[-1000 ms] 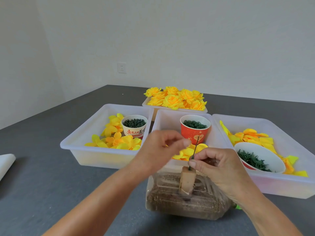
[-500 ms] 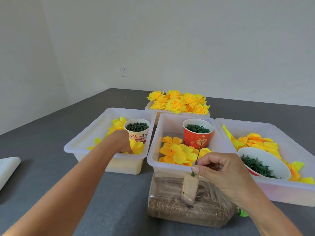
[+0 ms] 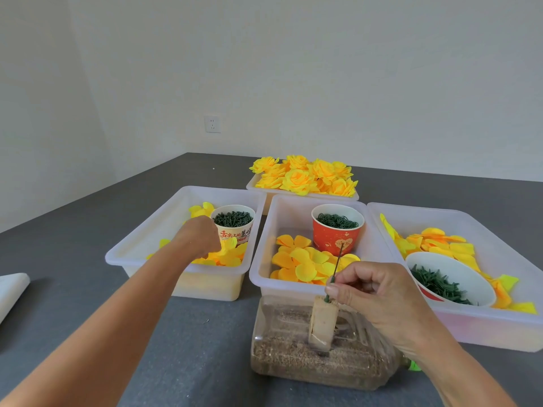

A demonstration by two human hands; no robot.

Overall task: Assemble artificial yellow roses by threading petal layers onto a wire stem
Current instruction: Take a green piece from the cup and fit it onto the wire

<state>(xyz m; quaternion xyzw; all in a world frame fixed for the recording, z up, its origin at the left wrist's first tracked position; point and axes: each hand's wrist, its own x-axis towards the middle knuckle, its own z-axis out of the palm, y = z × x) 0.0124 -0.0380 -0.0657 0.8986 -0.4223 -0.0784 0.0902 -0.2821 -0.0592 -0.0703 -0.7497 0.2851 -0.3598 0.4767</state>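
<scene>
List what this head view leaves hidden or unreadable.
- Left hand: its fingertips, down among the petals in the left bin, are hidden by its own back, so any grip is unclear.
- Wire stem: its lower end is hidden inside the block.
- White object: cut off by the left edge.

Yellow-orange petals (image 3: 305, 264) fill translucent white bins (image 3: 264, 277) on a dark grey table (image 3: 73, 230). One cup (image 3: 336, 233) is red with a gold heart, another (image 3: 235, 227) cream with red lettering; both hold dark green bits.
</scene>
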